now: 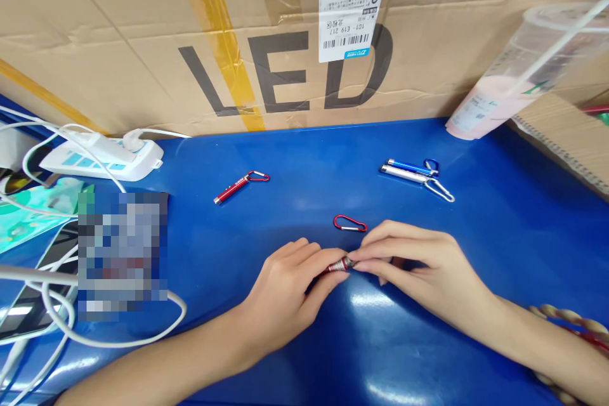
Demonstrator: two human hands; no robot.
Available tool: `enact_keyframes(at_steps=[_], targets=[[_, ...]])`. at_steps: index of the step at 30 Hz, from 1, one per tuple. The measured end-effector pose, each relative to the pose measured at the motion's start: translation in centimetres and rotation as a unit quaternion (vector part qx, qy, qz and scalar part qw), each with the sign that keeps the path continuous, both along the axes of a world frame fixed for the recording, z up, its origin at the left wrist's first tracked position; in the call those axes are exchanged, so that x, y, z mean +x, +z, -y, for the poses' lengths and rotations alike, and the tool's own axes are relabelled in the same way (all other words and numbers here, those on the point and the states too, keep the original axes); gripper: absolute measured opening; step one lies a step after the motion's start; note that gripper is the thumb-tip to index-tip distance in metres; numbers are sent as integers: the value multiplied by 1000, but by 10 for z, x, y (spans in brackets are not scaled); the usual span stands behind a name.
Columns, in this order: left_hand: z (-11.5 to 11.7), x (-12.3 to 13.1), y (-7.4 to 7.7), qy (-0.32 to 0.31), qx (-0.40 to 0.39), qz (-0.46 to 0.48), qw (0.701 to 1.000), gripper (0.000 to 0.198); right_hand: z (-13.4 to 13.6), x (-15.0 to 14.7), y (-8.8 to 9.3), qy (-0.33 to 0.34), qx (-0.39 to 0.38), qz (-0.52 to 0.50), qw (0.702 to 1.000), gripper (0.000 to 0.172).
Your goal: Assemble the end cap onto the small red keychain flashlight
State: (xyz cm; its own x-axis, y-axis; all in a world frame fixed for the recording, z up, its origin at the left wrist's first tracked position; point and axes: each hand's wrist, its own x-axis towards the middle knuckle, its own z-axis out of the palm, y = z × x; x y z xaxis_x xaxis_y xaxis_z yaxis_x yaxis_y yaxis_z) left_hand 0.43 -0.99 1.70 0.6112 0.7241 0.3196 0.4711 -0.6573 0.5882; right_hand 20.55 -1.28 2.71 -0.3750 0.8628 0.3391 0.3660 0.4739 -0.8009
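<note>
Between thumb and fingers, my left hand (pixel 290 285) grips a small red penlight (pixel 337 266), most of whose body the fingers hide. Its ringed silver end points right, where my right hand (pixel 423 266) pinches the dark tip with thumb and fingertips. Just beyond the hands lies a loose red carabiner (pixel 350 224). A second red penlight (pixel 233 190), its carabiner attached, rests farther off to the left. To the right, a blue penlight (pixel 412 167) and a silver penlight (pixel 404 173) lie side by side, each with a carabiner.
A large cardboard box (pixel 143 32) marked LED stands along the back of the blue table (pixel 295 158). At the left are a white power strip (pixel 102 158), tangled white cables (pixel 114 344) and a blurred-out item (pixel 124 254). A cup of pink drink (pixel 490 104) stands back right.
</note>
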Motion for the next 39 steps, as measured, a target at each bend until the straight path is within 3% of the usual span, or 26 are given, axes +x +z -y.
enact_keyframes(at_steps=[6,13,20,29,34,39], targets=[[2,0,1,11,0,-19,1000,34,-4,-1,2,-8,-93,-41,995,9],[2,-2,1,-31,31,-31,999,31,-8,0,9,-9,-124,-7,992,25],[1,-2,2,-63,-5,-27,998,28,-9,1,6,15,-125,-19,992,31],[-1,-2,3,-81,-32,10,996,24,-8,5,-1,37,-54,8,998,31],[-1,-2,-2,-85,-23,33,996,22,-6,10,-4,105,41,102,988,26],[0,-2,-3,-77,-5,37,996,20,-2,8,-3,106,116,201,967,38]])
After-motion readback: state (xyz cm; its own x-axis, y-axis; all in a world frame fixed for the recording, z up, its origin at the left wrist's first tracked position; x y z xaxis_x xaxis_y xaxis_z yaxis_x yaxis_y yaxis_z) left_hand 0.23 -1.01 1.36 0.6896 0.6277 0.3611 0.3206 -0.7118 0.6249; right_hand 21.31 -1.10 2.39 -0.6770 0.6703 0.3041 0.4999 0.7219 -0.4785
